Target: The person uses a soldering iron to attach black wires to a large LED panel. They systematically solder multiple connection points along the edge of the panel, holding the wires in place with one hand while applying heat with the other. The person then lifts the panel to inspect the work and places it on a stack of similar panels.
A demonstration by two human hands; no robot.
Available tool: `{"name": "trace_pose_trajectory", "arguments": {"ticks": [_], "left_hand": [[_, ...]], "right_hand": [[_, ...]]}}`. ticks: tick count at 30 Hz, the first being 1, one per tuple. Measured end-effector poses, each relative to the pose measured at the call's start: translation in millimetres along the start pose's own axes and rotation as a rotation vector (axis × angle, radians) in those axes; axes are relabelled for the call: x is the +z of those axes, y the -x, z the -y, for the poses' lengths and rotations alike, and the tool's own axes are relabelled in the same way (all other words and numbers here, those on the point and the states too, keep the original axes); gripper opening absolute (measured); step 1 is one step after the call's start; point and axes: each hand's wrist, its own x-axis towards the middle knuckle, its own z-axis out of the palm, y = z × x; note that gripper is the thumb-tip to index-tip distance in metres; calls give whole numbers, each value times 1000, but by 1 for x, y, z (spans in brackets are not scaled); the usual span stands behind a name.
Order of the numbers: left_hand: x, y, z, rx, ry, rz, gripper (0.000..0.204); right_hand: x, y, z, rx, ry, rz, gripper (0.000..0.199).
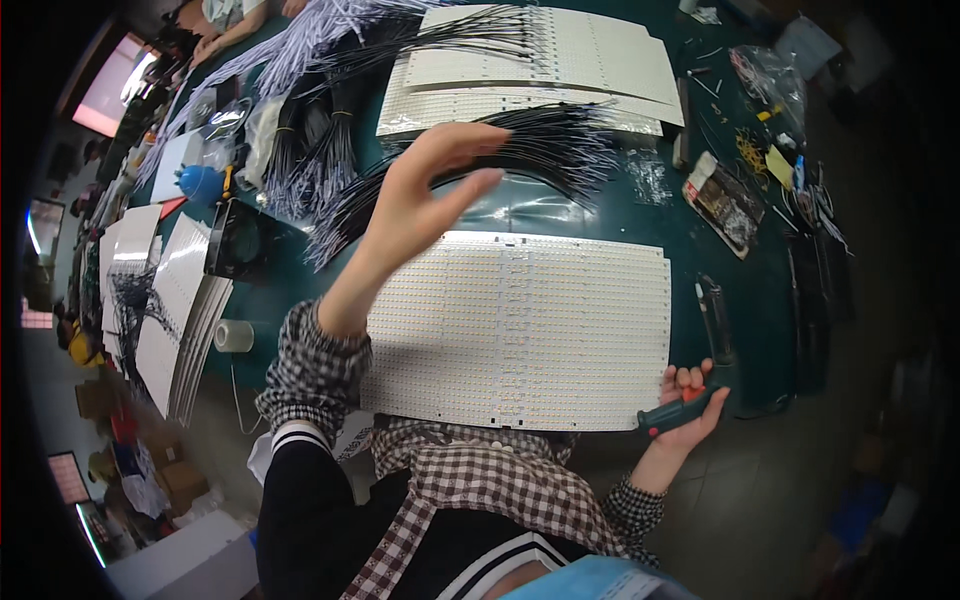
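A white board panel with rows of small components lies in front of me at the table's near edge. My left hand is raised above the panel's far left part, thumb and fingers apart, nothing between them. Beyond it in the picture lies a bundle of black wires with pale ends; touch between hand and wires does not show. At the panel's near right corner my right hand is wrapped round a dark green pistol-grip tool with red parts. Its front end is hard to make out.
More white boards lie at the back with black wires across them. Leaning boards, a white spool and a blue round bottle are at left. A worn box sits at right. Another person's arm shows at far left.
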Motion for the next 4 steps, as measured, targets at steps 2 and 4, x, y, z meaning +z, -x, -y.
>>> {"name": "trace_pose_trajectory", "arguments": {"ticks": [2,4], "left_hand": [[-5,-14,60,-39,-223,12,32],[4,-41,98,75,-321,57,41]], "right_hand": [[1,-1,-1,22,5,-13,44],[3,-2,-4,6,8,-17,44]]}}
